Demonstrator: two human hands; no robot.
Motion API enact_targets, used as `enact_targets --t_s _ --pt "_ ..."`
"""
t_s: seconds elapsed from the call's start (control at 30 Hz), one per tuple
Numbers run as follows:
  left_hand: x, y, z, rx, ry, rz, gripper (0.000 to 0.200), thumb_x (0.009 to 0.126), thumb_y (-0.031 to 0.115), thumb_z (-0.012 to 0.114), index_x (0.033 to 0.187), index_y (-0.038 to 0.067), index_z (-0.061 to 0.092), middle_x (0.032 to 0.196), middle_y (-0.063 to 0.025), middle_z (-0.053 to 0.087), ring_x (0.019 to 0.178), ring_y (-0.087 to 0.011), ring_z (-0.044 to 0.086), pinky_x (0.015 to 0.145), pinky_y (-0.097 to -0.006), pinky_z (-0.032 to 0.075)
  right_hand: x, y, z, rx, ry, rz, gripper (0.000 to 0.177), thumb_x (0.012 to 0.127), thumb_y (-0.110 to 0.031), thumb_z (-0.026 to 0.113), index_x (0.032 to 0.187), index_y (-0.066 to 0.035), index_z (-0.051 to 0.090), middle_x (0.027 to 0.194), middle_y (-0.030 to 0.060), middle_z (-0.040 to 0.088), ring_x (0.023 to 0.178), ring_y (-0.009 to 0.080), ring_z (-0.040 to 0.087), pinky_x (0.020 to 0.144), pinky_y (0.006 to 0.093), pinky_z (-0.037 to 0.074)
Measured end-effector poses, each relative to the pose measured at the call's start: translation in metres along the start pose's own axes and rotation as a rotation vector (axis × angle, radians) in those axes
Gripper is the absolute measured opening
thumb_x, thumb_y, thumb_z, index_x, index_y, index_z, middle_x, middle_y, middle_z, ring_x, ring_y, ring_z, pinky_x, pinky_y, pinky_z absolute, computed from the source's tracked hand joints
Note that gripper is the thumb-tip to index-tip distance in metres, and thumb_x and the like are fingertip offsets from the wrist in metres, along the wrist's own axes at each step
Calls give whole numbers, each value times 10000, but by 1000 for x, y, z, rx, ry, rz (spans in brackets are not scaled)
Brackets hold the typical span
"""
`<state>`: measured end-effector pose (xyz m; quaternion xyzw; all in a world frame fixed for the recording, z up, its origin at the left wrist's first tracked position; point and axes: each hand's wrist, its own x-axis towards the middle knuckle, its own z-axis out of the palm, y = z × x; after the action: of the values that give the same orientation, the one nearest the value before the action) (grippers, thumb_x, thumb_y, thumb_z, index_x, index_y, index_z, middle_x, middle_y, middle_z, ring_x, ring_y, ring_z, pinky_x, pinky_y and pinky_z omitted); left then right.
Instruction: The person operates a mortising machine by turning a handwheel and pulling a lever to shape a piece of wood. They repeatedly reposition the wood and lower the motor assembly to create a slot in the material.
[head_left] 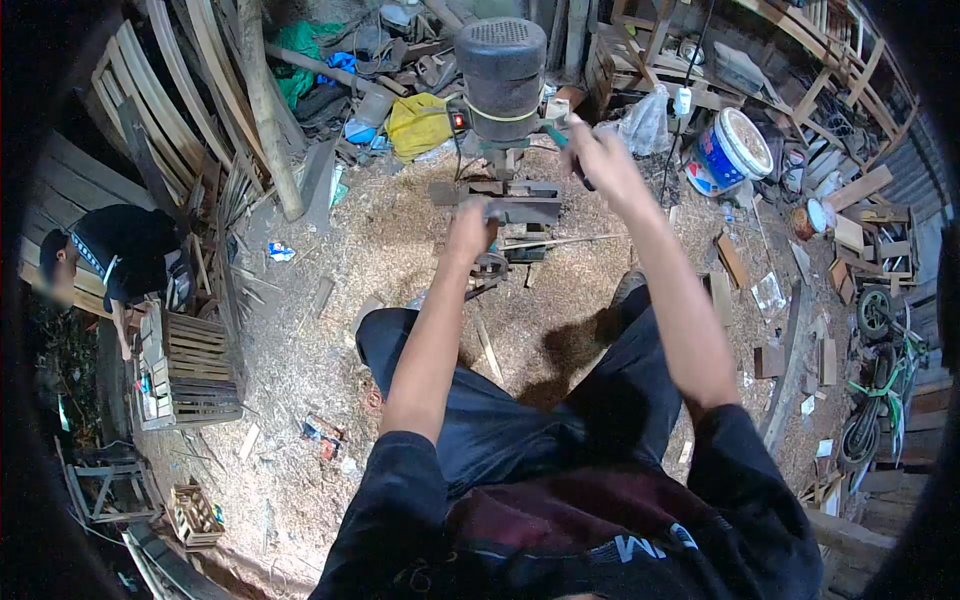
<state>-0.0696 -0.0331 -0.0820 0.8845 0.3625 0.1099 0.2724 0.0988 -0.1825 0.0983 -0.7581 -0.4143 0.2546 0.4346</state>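
Note:
In front of me stands a drill press [502, 80] with a dark motor housing and a small red switch. My right hand [597, 160] is closed round the handle of its feed lever [553, 134], to the right of the motor. Below the motor, a flat grey bar-like piece [530, 210] lies across the work table of the machine. My left hand [470, 232] is curled at the left end of this piece; what its fingers grip is hidden and slightly blurred. A thin wooden strip [575, 240] sticks out to the right under the piece.
Wood shavings cover the floor [300, 340]. A yellow sack [415, 127] lies behind the machine on the left, and a paint bucket [735, 150] stands at right. Another person [130, 250] bends over a slatted wooden crate [195, 365] at left. A small motorbike [880, 385] is far right.

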Motion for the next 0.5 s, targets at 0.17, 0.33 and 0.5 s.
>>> enact_targets --t_s 0.17,0.33,0.5 --pt "12 -86 91 147 -330 -81 523 911 362 556 1301 13 541 1301 -251 566 1204 -392 546 1048 -429 436 37 -25 16 -768 19 -17 472 903 -331 512 1035 95 665 1069 294 659 1054 402 645 939 451 494" --pt "17 -166 188 321 -160 217 403 904 261 564 1212 0 579 1288 -242 560 1147 -407 568 985 -462 462 8 16 33 -675 8 80 336 846 -191 597 987 105 670 968 279 684 928 408 680 819 456 546" --pt "-9 -94 124 -6 -36 -81 274 849 114 592 1097 0 618 1187 -252 579 1077 -420 574 942 -481 468 -33 56 76 -464 191 141 261 847 -114 601 1010 89 591 840 303 654 858 477 645 769 532 507"
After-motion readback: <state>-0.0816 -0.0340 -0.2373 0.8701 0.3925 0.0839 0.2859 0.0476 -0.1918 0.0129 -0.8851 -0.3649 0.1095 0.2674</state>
